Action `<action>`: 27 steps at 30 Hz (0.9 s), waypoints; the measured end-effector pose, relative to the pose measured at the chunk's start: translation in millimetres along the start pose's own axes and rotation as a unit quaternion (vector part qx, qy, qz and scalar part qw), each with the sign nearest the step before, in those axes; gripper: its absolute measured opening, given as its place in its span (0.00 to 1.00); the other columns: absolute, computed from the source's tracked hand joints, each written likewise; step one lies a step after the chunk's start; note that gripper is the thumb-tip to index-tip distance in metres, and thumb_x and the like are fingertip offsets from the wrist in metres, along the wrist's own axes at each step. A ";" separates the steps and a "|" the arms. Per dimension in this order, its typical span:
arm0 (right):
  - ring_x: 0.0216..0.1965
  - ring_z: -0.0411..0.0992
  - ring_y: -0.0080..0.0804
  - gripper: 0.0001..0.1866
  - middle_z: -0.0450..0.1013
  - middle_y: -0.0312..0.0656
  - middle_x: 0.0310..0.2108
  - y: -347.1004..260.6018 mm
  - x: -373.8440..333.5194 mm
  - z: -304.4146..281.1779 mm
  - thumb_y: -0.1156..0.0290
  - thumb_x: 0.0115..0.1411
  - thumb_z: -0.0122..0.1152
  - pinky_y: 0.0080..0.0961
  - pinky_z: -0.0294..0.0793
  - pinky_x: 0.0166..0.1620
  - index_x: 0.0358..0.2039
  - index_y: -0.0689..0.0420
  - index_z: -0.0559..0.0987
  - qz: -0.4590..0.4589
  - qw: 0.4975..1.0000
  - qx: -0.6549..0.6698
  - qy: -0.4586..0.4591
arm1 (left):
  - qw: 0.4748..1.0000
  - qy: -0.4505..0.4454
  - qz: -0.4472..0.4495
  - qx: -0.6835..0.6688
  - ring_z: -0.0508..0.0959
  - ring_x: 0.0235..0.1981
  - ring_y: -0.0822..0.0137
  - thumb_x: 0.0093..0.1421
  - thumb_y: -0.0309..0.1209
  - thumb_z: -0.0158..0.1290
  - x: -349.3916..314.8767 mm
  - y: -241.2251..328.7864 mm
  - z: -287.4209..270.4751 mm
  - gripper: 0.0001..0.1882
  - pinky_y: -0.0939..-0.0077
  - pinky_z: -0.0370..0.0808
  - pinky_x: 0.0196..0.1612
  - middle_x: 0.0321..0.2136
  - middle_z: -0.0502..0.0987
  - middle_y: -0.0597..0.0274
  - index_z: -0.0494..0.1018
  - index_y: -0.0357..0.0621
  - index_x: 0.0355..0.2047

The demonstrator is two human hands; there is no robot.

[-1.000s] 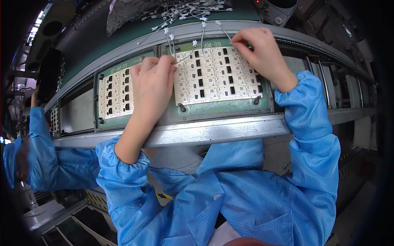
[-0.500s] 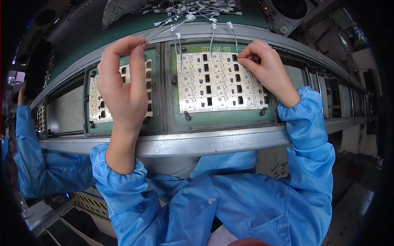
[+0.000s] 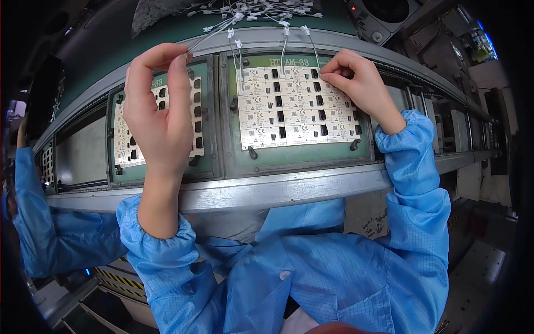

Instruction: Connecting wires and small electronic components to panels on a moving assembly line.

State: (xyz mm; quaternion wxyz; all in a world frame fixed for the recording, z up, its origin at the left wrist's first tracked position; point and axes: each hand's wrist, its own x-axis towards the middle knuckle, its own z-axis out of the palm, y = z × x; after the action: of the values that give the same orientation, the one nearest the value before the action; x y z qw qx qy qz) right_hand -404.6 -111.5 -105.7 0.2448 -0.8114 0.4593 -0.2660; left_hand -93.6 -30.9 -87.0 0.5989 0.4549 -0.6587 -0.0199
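Slender grey cable with a white plastic plug [image 3: 314, 48], held in our right hand [image 3: 350, 78] at the upper right of a pale rectangular circuit-board panel [image 3: 261, 106].

Its long axis runs away from us, leaning left, the plug end pointing out over the far grey metal rail [image 3: 342, 42]. We pinch its near end between thumb and forefinger; our left hand [image 3: 161, 111] nips thin grey wires [image 3: 214, 34]. The panel sits on a green board [image 3: 300, 157] beyond a silvery near rail [image 3: 289, 190]; farther off, white-plugged cables [image 3: 267, 11] heap on a dark green surface [image 3: 340, 23], and a co-worker's blue sleeve [image 3: 32, 178] shows far left.
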 end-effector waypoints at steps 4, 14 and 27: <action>0.27 0.65 0.15 0.05 0.72 0.31 0.30 -2.3 2.1 -5.0 0.75 0.59 0.67 0.17 0.67 0.32 0.35 0.62 0.84 0.063 0.995 0.065 -0.052 | 1.000 -0.006 0.013 0.021 0.79 0.39 0.71 0.68 0.21 0.53 0.4 -1.6 -1.3 0.06 0.77 0.75 0.45 0.38 0.80 0.60 0.76 0.36 0.43; 0.30 0.67 0.16 0.05 0.73 0.31 0.30 -5.5 1.9 -2.6 0.76 0.60 0.66 0.17 0.69 0.34 0.36 0.62 0.84 0.056 0.997 0.037 -0.038 | 0.998 -0.003 0.006 -0.061 0.83 0.43 0.69 0.70 0.22 0.51 0.0 -3.3 -3.8 0.06 0.77 0.76 0.48 0.39 0.81 0.59 0.75 0.35 0.45; 0.30 0.72 0.25 0.04 0.73 0.39 0.30 -4.4 1.0 -1.6 0.77 0.58 0.64 0.23 0.72 0.34 0.33 0.63 0.82 -0.071 0.991 -0.114 -0.006 | 0.999 -0.017 0.017 -0.035 0.83 0.42 0.69 0.69 0.21 0.52 0.3 -4.1 -1.2 0.06 0.77 0.76 0.48 0.38 0.81 0.59 0.76 0.35 0.44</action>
State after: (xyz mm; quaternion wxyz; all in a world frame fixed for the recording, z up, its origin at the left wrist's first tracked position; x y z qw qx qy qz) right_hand -402.5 -110.6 -101.5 0.1341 -0.8658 0.4268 -0.2242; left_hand -90.3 -32.9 -88.8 0.6034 0.4219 -0.6755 -0.0405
